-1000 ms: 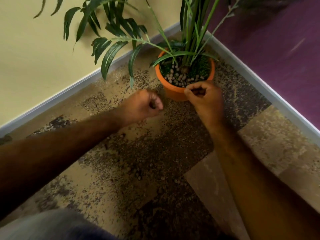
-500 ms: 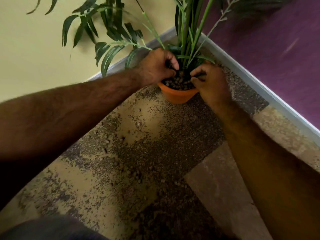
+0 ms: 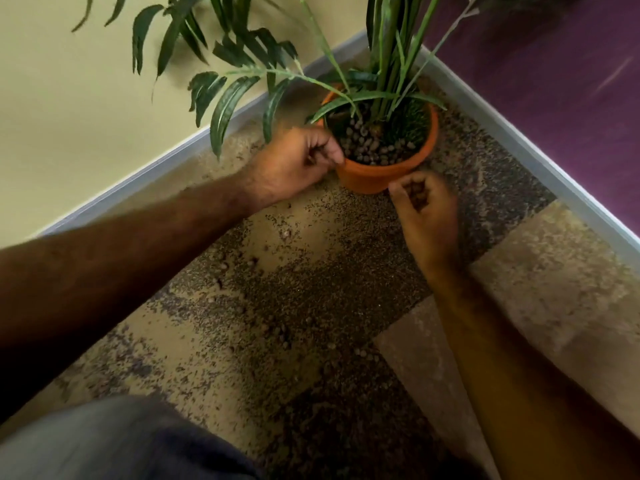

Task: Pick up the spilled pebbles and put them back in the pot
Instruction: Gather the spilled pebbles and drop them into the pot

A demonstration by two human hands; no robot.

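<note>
An orange pot (image 3: 372,176) stands in the corner of the floor, holding a green plant and a layer of brown pebbles (image 3: 370,152). My left hand (image 3: 299,161) is curled against the pot's left rim, fingers closed; what it holds is hidden. Just in front of the pot's right side, my right hand (image 3: 427,211) is cupped around several pebbles that show between its fingers. Spilled pebbles (image 3: 282,336) lie scattered over the carpet below the hands, singly and in small clusters.
Patterned beige and dark carpet tiles (image 3: 540,271) cover the floor. A grey skirting board (image 3: 519,140) runs along a yellow wall on the left and a purple wall on the right. Long leaves (image 3: 225,102) hang over the left hand. My knee (image 3: 114,441) fills the bottom left.
Both hands have drawn back from over the pot's soil. The left now rests at the rim; the right has dropped in front of the pot.
</note>
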